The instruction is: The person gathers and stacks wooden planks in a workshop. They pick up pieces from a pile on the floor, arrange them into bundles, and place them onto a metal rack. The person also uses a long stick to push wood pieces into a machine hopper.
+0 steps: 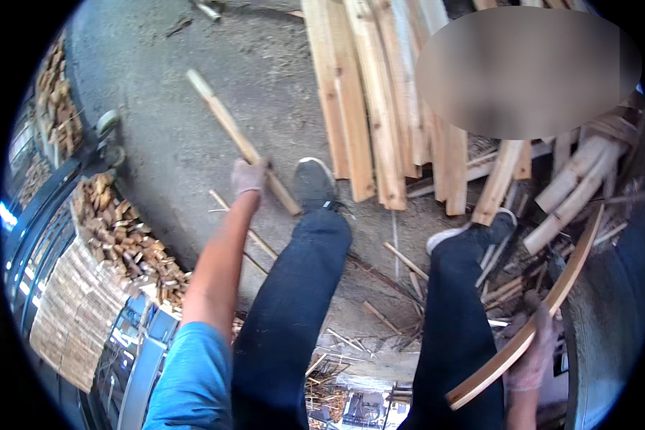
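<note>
1. Open room: I see bare grey concrete floor (172, 129) ahead-left, unobstructed up to the plank stack (373, 107). On the right, offcuts (509, 279) crowd the ground.
2. Left hand (248, 177), gloved, is wrapped tight around a straight wooden stick (240, 140); the stick slants up-left over the floor, its lower end just beside my left shoe (314, 183).
3. Right hand (534, 351), gloved, grips a long curved wooden strip (545, 304) that arcs up toward the right rim.
4. Materials: pale sawn planks, flat and squared; rough, splintery scraps; stacked small wood blocks (125, 236) at left.
5. Count: two hands, two shoes, one stick, one curved strip.
</note>
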{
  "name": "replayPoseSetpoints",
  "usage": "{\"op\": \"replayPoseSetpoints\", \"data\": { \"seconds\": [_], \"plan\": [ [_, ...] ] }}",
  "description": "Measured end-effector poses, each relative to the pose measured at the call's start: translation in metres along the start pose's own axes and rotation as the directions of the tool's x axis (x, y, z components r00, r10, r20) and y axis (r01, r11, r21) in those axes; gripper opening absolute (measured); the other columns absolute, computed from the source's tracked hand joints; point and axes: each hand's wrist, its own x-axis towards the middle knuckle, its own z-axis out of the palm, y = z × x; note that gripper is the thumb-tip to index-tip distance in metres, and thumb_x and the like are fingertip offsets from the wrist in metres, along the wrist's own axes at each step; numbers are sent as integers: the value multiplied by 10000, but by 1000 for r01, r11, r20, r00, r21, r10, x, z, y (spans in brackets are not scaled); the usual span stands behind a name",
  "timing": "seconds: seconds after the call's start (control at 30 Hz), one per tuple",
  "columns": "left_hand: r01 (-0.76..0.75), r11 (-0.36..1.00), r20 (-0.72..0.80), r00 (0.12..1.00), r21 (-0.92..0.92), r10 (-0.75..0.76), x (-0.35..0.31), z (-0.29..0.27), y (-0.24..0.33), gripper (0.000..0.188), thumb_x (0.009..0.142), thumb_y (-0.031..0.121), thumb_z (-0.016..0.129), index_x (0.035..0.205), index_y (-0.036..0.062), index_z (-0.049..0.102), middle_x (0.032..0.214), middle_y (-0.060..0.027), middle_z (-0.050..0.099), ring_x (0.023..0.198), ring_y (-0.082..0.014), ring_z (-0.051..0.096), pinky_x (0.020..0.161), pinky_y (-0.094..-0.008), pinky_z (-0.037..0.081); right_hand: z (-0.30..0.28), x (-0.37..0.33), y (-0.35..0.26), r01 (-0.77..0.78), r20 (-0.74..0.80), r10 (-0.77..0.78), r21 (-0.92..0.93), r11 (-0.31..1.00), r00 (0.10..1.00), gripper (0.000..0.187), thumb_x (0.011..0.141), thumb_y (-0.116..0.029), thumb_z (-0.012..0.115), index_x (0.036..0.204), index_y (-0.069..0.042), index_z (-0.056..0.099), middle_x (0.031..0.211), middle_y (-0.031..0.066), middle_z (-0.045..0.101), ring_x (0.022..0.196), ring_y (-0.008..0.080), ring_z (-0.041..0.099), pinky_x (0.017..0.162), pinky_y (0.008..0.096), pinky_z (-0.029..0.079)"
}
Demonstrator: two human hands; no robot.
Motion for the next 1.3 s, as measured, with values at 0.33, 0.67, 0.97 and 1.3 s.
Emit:
{"op": "replayPoseSetpoints", "data": {
  "seconds": [0.33,0.67,0.97,1.3],
  "plan": [
    [-160,953,120,973,-256,196,-74,-135,-29,281,944,195,557,1143,9,629,851,-134,657,765,-218,635,715,-398,519,169,-19,-54,569,389,-503,-70,819,772,746,851,-338,761,1433,-15,424,1140,196,632,1023,315,656,948,399,511],
    [-146,688,435,678,-710,593,-295,-211,175,305,928,186,592,1181,27,649,1067,-63,660,984,-130,592,862,-281,482,105,-23,-44,716,812,-426,15,698,399,880,857,-442,766,1452,90,396,1314,264,616,1244,387,600,1046,375,499],
    [-676,476,349,327,-562,878,-431,-139,259,682,868,361,730,1409,13,503,1397,-248,525,1276,-418,529,1064,-451,450,-87,-1,36,280,185,-214,-507,815,959,392,847,-298,726,1148,-55,663,922,254,700,926,437,686,784,487,538],
    [-433,814,677,465,-388,570,-407,-127,162,590,894,285,692,1405,35,534,1269,-214,619,1160,-358,628,1010,-420,494,-120,108,25,369,72,-405,-577,728,911,860,863,-374,742,1488,97,383,1455,322,501,1353,437,503,1132,441,406]
  ]
}}
